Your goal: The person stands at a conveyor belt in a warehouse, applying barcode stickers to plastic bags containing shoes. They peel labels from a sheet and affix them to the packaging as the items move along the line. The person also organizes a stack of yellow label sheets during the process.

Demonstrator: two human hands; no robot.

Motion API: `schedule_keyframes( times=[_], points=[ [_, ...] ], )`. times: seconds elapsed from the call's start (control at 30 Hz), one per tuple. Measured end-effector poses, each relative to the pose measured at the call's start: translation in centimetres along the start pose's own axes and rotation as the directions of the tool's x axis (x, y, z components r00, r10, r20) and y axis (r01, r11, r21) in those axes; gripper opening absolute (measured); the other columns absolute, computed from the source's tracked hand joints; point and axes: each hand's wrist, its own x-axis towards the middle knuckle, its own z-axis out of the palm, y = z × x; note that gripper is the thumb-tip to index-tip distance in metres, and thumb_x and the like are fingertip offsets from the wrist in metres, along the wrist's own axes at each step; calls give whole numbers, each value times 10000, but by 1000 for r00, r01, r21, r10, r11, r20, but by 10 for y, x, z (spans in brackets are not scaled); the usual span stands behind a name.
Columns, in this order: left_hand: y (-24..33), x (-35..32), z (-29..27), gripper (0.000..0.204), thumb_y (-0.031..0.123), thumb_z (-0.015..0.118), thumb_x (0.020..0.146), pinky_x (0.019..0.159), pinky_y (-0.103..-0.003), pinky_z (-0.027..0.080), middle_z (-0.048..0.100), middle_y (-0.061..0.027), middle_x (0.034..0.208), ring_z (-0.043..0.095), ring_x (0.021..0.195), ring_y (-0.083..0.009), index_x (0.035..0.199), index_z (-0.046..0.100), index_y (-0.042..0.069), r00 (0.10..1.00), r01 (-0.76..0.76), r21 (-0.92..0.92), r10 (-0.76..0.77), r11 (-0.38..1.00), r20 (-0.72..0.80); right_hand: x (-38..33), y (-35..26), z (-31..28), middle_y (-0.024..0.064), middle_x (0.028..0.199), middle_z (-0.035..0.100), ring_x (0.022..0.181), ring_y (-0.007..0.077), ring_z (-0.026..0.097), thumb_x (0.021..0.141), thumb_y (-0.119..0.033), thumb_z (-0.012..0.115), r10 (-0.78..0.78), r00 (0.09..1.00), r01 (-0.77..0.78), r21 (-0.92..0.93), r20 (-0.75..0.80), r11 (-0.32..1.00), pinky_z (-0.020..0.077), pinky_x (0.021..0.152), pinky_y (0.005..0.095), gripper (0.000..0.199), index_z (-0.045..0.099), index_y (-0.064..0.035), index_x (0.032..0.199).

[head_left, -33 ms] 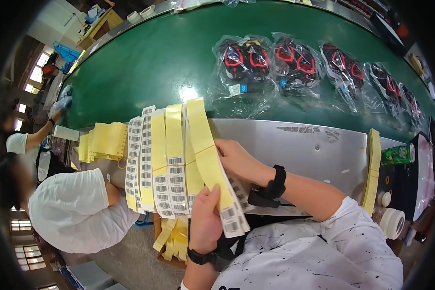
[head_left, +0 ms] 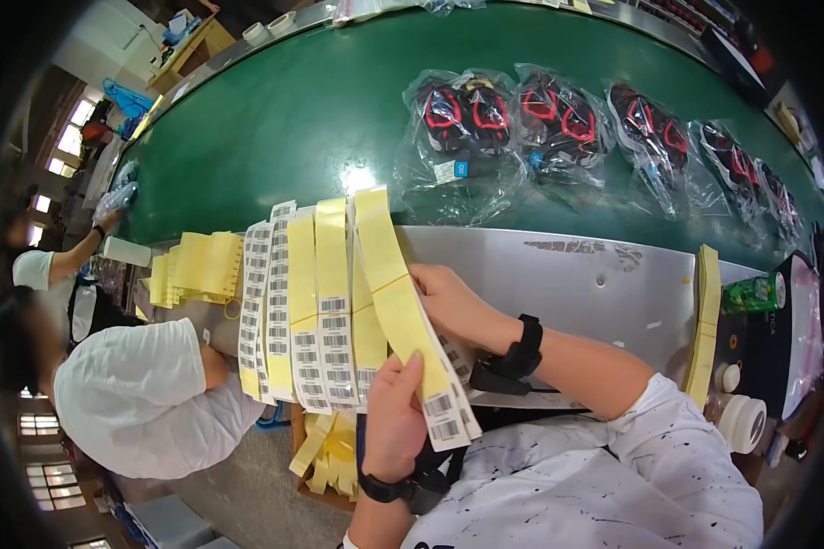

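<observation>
A bundle of long barcode label strips, yellow backing facing up over most of its length, slants across the front of the table. My left hand is closed on its lower end, thumb on top, beside some printed barcodes. At the bundle's right edge is my right hand, bent inward and closed against it; its fingertips are hidden behind the strips. Just left lie more label strips side by side, some with barcodes up and some with yellow backing up, a thin band across some of them.
Bagged dark shoes with red trim lie in a row on the green tabletop. A yellow strip stack, a green can and a white-lidded jar stand right. A co-worker in white sits left, near a box of yellow strips.
The bundle's lower end and my left hand have shifted slightly to the right. My right hand has barely moved.
</observation>
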Motion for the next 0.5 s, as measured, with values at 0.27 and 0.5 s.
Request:
schedule_keyframes(
  times=[0.27,0.5],
  points=[
    [-23,-39,-18,221,139,514,965,684,-305,555,657,-88,907,670,745,-179,1110,542,-25,998,37,271,-47,962,31,-1,-24,5,-1,849,635,747,38,557,967,-227,493,99,992,-77,259,-74,963,454,644,214,283,610,29,1000],
    [21,-139,-85,196,68,560,896,713,-225,453,644,-7,901,554,803,-58,1055,610,-35,991,-8,803,110,596,-72,52,-66,50,9,840,634,737,70,592,959,-211,507,-55,996,28,342,69,939,486,667,246,246,606,10,1000]
  ],
)
